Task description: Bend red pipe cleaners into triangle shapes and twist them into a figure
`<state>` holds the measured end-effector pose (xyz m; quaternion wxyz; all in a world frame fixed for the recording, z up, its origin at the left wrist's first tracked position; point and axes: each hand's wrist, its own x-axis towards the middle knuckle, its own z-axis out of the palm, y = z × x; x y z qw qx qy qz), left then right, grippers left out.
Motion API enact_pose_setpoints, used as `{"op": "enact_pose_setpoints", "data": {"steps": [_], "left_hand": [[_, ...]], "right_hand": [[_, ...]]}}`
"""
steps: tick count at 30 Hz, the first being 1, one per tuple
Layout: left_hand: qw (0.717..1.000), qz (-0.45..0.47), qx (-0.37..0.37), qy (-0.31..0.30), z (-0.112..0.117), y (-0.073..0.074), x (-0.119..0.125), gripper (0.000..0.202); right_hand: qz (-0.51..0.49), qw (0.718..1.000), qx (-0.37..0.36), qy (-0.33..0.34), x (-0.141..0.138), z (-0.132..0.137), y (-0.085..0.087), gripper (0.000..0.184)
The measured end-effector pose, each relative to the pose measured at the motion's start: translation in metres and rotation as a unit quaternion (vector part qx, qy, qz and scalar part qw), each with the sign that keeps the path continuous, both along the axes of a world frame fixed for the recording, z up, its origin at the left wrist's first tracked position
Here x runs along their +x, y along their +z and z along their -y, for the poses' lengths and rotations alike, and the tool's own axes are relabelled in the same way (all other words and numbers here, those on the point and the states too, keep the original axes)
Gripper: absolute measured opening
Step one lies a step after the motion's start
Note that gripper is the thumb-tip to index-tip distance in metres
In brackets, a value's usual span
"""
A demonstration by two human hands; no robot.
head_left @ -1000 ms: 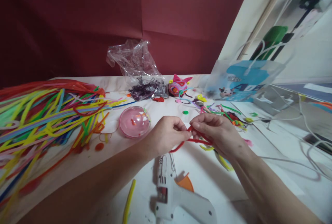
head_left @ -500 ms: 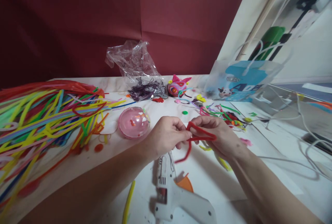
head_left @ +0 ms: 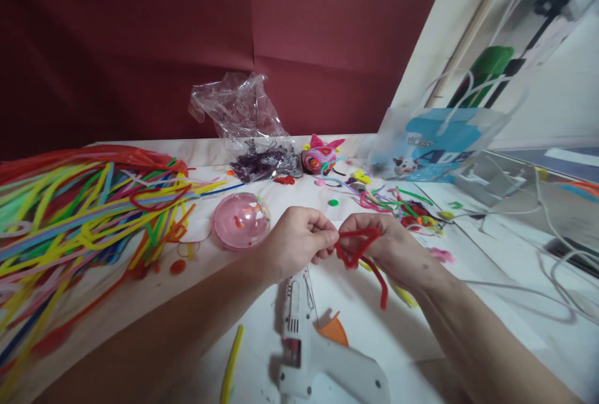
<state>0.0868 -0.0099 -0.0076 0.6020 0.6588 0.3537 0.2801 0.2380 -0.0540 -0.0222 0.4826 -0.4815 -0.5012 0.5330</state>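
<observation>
As the left hand (head_left: 302, 239) pinched it beyond the glue gun (head_left: 303, 351), a red stem (head_left: 367, 246) lay bent across the right hand (head_left: 395, 248)

Where the left hand's thumb and forefinger met, just past the glue gun's far end and slightly to its right, they nipped 1 end of the folded part. From that pinch the red stem lay to the right, doubled into a narrow bend; the bend's long axis ran roughly sideways, across the length of the glue gun. Its loose tail slanted rightward and back toward the glue gun's handle side, hanging free.

Of the 2 hands, the left one plainly touched the red stem. The right hand sat farther right of the glue gun, its fingers curled behind the bend (the red loop covered them, so whether they pressed on it I could not tell).

Left of the glue gun, and near it, lay 1 yellow stem (head_left: 231, 363). Beyond that, past the glue gun's far end and to its left, stood a pink clear dome (head_left: 241, 221).
</observation>
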Motion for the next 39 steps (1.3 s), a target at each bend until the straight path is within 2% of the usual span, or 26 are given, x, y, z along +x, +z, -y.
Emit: {"op": "enact_pose_setpoints", "data": {"steps": [6, 10, 13, 17, 21, 25, 30, 35, 39], "left_hand": [[0.993, 0.012, -0.095, -0.061, -0.005, 0.003, -0.006, 0.01], [0.985, 0.019, -0.151, -0.083, -0.006, 0.003, -0.007, 0.01], [0.98, 0.033, -0.176, -0.084, -0.006, 0.002, -0.007, 0.01], [0.986, 0.046, -0.152, -0.044, -0.005, 0.001, -0.005, 0.011], [0.988, 0.105, -0.11, -0.005, -0.002, 0.001, -0.001, 0.009], [0.98, 0.153, -0.121, 0.031, -0.001, 0.0, 0.002, 0.008], [0.979, 0.161, -0.114, 0.044, 0.003, -0.001, 0.003, 0.008], [0.985, 0.137, -0.103, 0.03, 0.005, -0.002, 0.003, 0.008], [0.989, 0.13, -0.07, 0.034, 0.006, -0.003, 0.004, 0.008]], "right_hand": [[0.069, 0.997, 0.034, -0.019, -0.003, 0.004, 0.008, 0.007], [0.083, 0.994, 0.069, -0.037, -0.004, 0.007, 0.012, 0.005], [0.086, 0.993, 0.064, -0.04, -0.004, 0.006, 0.011, 0.006], [0.058, 0.995, 0.054, -0.065, -0.004, 0.003, 0.003, 0.01], [-0.004, 0.993, 0.093, -0.078, -0.004, 0.0, -0.004, 0.009], [-0.037, 0.988, 0.127, -0.075, -0.003, -0.001, -0.005, 0.008], [-0.039, 0.991, 0.112, -0.057, -0.002, -0.002, -0.007, 0.007], [-0.016, 0.994, 0.102, -0.04, -0.001, -0.002, -0.007, 0.004], [-0.02, 0.995, 0.096, -0.028, 0.001, -0.001, -0.006, 0.006]]}}
